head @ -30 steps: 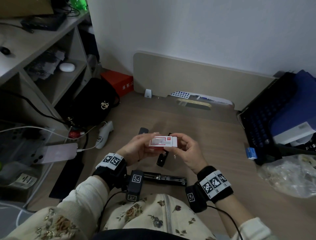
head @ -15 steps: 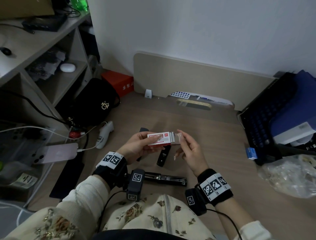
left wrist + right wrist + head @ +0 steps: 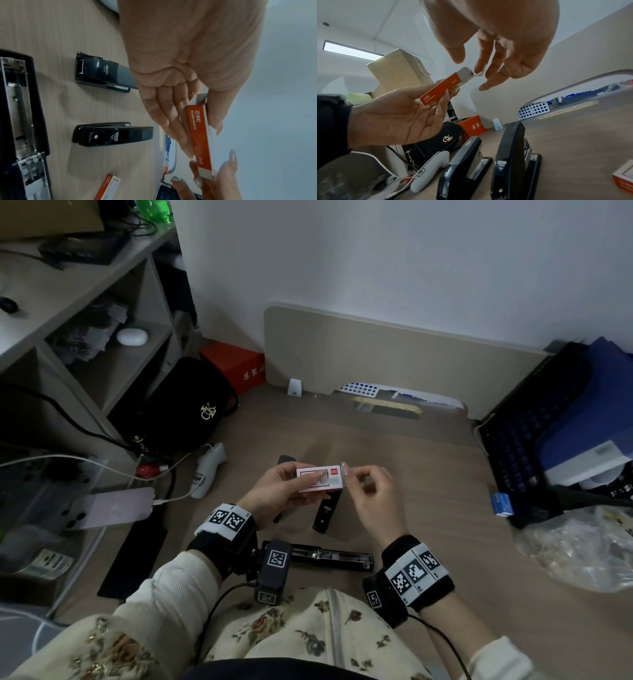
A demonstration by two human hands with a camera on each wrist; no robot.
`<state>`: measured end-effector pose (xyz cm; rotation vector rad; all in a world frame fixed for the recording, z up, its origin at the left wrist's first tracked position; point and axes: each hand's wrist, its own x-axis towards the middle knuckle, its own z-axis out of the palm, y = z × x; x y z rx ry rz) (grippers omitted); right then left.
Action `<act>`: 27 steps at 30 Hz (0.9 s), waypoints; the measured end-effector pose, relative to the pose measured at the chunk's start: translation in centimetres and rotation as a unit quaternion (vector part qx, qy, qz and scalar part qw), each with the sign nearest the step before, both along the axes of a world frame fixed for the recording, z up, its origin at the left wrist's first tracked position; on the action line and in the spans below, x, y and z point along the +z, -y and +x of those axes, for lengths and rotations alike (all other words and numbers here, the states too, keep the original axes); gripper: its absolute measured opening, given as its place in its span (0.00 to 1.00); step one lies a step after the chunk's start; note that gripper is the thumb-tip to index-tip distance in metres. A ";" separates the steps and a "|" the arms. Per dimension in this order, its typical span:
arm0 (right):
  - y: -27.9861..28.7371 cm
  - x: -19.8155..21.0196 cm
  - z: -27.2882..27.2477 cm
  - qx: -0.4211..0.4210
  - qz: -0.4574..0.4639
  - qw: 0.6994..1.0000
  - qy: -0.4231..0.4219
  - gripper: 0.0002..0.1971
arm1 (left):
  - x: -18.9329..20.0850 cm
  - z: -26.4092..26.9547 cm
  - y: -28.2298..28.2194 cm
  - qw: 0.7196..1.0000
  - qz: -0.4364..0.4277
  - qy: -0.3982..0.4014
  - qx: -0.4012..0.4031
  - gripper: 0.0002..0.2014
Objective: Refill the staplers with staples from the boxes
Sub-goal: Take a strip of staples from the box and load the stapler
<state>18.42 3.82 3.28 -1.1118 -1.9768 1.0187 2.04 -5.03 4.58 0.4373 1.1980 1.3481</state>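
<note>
The desk (image 3: 428, 474) is carrying three staplers near its front edge. The opened stapler (image 3: 329, 556) is lying flat nearest the person. The left wrist view is showing its bare metal channel and a second staple box (image 3: 108, 188), both missing from the head view. Above them, the left hand (image 3: 281, 494) is gripping the staple box (image 3: 320, 479) between thumb and fingers. The right hand (image 3: 373, 494) is touching the box's open end flap (image 3: 479, 72) with loosely spread fingers, as only the right wrist view shows.
</note>
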 end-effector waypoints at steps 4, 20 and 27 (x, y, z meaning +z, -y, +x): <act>-0.2 -0.1 -0.5 0.007 -0.006 1.000 0.000 0.21 | 0.5 0.1 0.2 1.000 0.020 -0.010 -0.012 0.09; -0.1 0.1 -0.6 -0.077 0.011 0.996 0.045 0.19 | 0.9 0.8 -0.1 1.000 0.026 0.001 0.008 0.05; 0.1 0.1 -0.8 -0.092 0.052 0.990 0.091 0.18 | 0.8 1.2 -0.3 0.999 0.020 -0.019 0.024 0.12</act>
